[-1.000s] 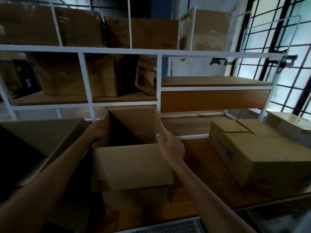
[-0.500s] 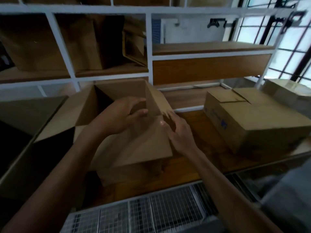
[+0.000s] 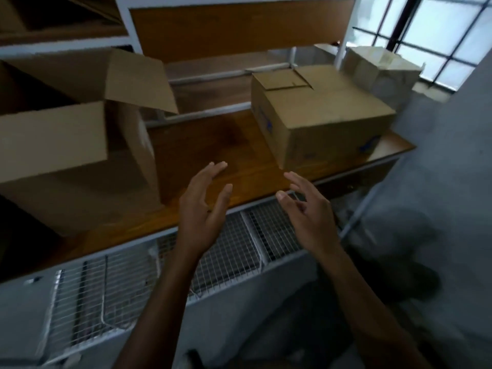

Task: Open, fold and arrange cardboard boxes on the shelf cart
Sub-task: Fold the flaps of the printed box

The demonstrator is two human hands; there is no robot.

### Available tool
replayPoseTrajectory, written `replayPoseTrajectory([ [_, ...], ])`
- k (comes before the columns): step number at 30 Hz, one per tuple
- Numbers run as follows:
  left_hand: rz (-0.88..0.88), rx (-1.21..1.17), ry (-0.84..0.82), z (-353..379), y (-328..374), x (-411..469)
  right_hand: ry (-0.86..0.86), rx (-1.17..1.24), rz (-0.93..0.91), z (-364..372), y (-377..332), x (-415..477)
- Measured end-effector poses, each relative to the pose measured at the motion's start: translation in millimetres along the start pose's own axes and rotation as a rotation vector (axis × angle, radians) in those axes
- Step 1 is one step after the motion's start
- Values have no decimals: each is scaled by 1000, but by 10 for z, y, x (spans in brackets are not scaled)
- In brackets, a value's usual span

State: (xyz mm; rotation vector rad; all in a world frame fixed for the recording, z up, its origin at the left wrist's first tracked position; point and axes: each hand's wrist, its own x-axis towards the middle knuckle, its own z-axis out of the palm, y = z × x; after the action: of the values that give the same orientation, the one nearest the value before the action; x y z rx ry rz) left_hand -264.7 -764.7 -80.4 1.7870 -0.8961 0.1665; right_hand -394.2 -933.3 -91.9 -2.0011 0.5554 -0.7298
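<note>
Low in the middle of the frame, two bare hands reach out with nothing in them. The left hand [image 3: 203,206] is spread flat with its fingers straight, and its fingertips hang over the front edge of the wooden shelf [image 3: 213,153]. The right hand [image 3: 306,209] is loosely open with its fingers a little curled. The two hands are apart and touch no box.

Under the hands, in the lower left of the frame, sit white wire baskets [image 3: 133,283]. What is inside them is too dark to tell.

Next comes the brown wooden shelf across the middle. On its left side stands the open box [image 3: 66,161]. Its flaps are up and one flap [image 3: 138,81] leans out to the right. The inside is dark, so I cannot tell if anything is in it.

On the right side of the shelf stands the closed box [image 3: 319,115], well apart from the open one. Its top flaps are folded shut. It has blue marks on its sides, but they are too blurry to read.

Behind the closed box, in the upper right, is a pale box [image 3: 380,70] with a torn-looking top, near the window [image 3: 439,30].

At the top of the frame is a brown panel [image 3: 239,25] in the white frame [image 3: 125,20] of the cart.
</note>
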Motion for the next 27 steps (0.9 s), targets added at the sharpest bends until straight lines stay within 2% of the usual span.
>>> replayPoseTrajectory([
  [7, -122, -11, -128, 839, 205, -102, 60, 81, 181, -693, 574, -134],
  [12, -116, -16, -151, 1287, 193, 173, 101, 109, 222, -950, 837, 161],
  [19, -98, -18, -130, 1986, 105, 1005, 155, 173, 180, -1225, 1138, 1189],
  [22, -128, -11, -106, 2238, 75, 1504, 146, 151, 164, -1351, 1268, 1717],
  [27, -80, 102, -113, 2595, -97, 2310, 169, 73, 107, -1498, 1436, 2622],
])
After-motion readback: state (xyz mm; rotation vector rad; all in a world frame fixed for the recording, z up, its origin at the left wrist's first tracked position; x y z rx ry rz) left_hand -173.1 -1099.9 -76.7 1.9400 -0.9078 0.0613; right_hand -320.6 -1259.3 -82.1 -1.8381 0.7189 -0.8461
